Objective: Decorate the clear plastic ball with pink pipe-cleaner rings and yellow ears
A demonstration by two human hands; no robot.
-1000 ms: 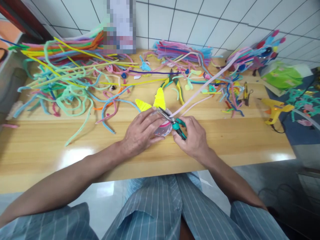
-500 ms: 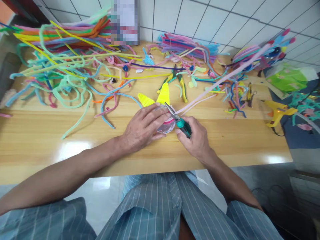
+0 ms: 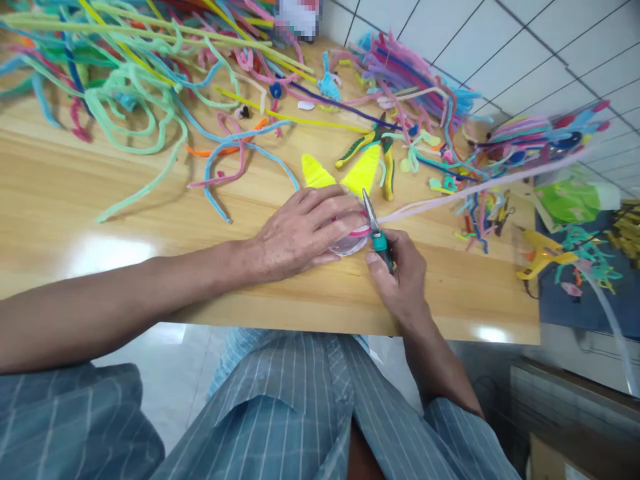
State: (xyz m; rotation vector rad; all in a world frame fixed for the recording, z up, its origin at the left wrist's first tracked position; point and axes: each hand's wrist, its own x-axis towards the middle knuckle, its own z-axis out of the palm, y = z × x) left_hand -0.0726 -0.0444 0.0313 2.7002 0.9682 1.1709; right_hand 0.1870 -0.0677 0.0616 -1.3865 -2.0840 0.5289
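Observation:
My left hand (image 3: 307, 230) is curled over a round craft piece (image 3: 351, 247), pale with a pink band, its palm side hidden. From the piece's far side rise two bright yellow pointed ears (image 3: 363, 170), wrapped in fuzzy strands. In my right hand (image 3: 403, 273) are long-nosed pliers (image 3: 381, 243) with teal and black handles. Their metal jaws point away from me, at the piece's right edge by my left fingertips; whether they grip anything I cannot tell. Long pale pink pipe cleaners (image 3: 450, 197) stretch from this edge toward the back right.
Loose pipe cleaners (image 3: 135, 127) tangle at the back left, and a pink and purple bundle (image 3: 405, 73) lies along the tiled wall. Yellow-handled pliers (image 3: 387, 167) rest open behind the ears. A yellow glue gun (image 3: 545, 253) sits at the table's right edge.
The view has swung, so the table's contents appear shifted. The teal pliers have turned more upright, their jaws now beside my left fingertips instead of over them. Both hands keep their holds.

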